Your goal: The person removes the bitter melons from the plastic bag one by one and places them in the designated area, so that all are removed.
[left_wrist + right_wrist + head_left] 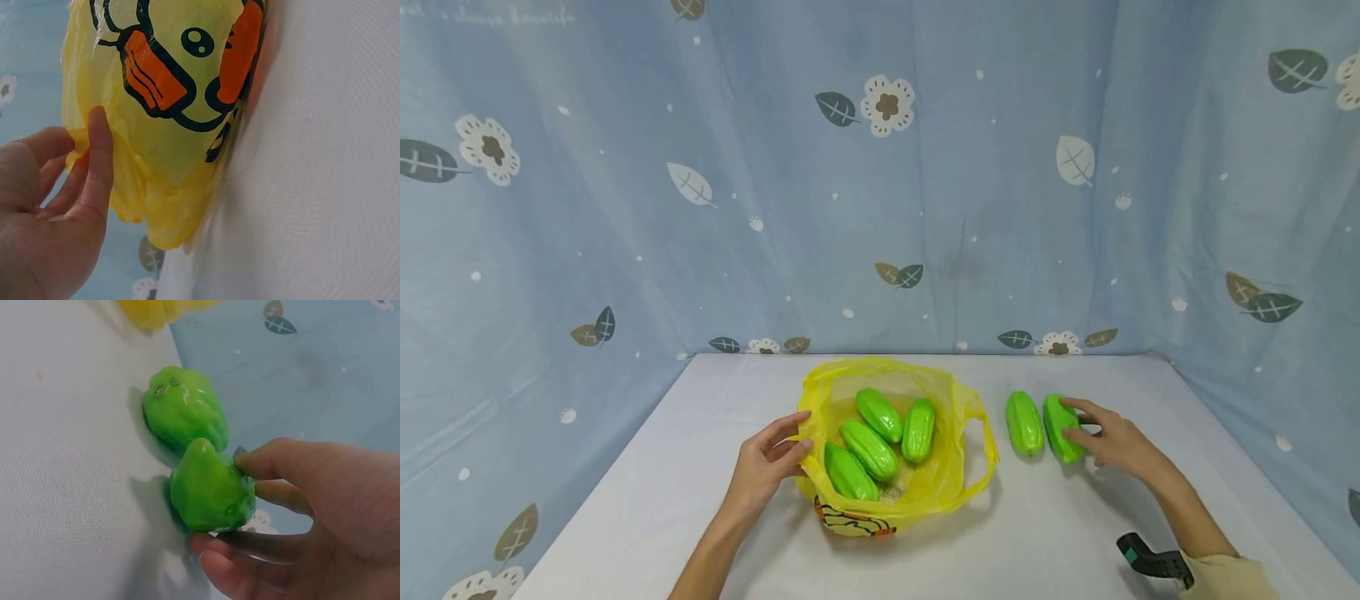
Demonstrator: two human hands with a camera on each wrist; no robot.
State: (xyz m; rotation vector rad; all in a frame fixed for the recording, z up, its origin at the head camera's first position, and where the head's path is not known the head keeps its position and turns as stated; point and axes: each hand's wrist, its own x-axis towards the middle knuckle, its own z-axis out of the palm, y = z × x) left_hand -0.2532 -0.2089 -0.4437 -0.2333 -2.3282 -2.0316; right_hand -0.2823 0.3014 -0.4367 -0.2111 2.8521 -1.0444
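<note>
A yellow plastic bag [917, 500] with a printed cartoon face stands on the table, its mouth spread wide. Inside it lie several glossy green gourds, one of them a ridged gourd [868, 450] near the middle. My left hand [763, 462] pinches the bag's left rim between thumb and fingers, as the left wrist view also shows. To the right of the bag, my right hand [1116, 442] has thumb and fingers on either side of a bumpy green gourd with a pointed tip [209, 487]. A second loose gourd [1024, 423] lies just left of that one.
The white table [647, 517] meets a blue curtain [880, 217] printed with leaves and flowers along its back and sides. A handle loop [988, 458] of the bag sticks out toward the loose gourds. A black strap [1153, 562] is at the right wrist.
</note>
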